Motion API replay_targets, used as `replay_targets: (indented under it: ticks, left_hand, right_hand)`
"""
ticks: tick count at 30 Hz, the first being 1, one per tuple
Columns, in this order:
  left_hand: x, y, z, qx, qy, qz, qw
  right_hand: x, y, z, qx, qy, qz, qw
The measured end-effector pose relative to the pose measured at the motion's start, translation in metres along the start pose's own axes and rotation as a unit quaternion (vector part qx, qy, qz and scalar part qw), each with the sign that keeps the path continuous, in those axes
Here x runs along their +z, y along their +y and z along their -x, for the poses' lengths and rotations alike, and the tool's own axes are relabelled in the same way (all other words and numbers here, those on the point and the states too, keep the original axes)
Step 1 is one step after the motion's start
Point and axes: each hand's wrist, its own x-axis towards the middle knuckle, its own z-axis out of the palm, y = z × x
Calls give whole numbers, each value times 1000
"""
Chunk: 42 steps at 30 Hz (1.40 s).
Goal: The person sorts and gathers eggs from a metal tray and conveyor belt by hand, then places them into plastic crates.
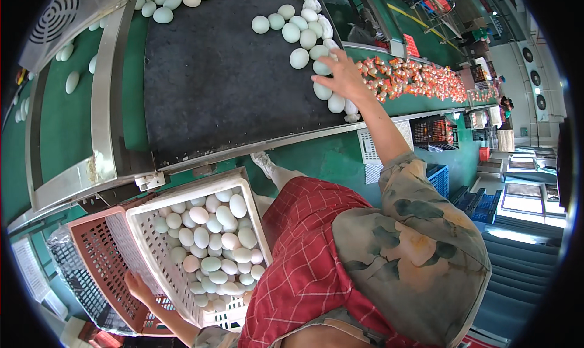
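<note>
My right hand [344,75] reaches over the far end of the dark belt [225,86], fingers spread and nothing held. Its fingertips are at several pale green eggs [299,58] grouped along a white cloth-like edging [326,27]. Low on the left, my left hand [139,288] is at the brown plastic crate [97,246], beside the outer wall of a white crate [157,260]. How its fingers are closed is too small to make out. The white crate is tilted and holds many pale green and cream eggs [214,246].
More eggs [173,1] lie at the belt's upper left. A metal rail [255,142] edges the belt in front of me. Many red-and-clear wrapped packets [420,80] cover a green conveyor on the right. A black crate [434,131] and a blue crate [438,179] stand beyond my right arm.
</note>
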Motion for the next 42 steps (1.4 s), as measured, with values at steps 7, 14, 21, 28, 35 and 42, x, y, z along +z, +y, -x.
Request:
replay_targets:
  ticks: [7,14,21,28,35,42]
  left_hand:
    - [80,314,41,162,104,152,969]
    - [272,582,33,33,-224,442,868]
    - [348,629,-13,-121,-420,568,698]
    - [339,625,-28,-178,-391,587,687]
    - [354,617,-35,-246,-385,558,692]
    - [353,620,-30,-122,-497,519,685]
  right_hand:
    - [20,-18,-61,-98,-124,-35,987]
    - [27,-20,-76,-163,-174,-228,944]
    - [6,-29,-83,-280,-183,-430,839]
    - [34,9,-212,-269,-32,-214,939]
    - [21,-29,-194,-268,-171,-204,926]
    - [-2,-20,-137,-306,-245,-398,830]
